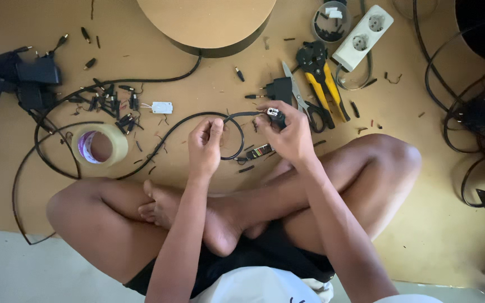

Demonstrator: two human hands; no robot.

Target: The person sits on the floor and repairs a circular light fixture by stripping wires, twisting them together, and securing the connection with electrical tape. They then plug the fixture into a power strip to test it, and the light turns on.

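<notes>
While hands [205,147] busy: scissors [304,98], crimper [324,81] nr.

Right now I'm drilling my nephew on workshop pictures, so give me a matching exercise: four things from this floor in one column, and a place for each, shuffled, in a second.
Things:
1. tape roll
2. crimping pliers
3. power strip
4. small black connector

Places:
A. top of the picture, right of the round wooden board
B. in the right hand
C. on the floor left of the left hand
D. beside the scissors

Pairs: 1-C, 2-D, 3-A, 4-B
</notes>
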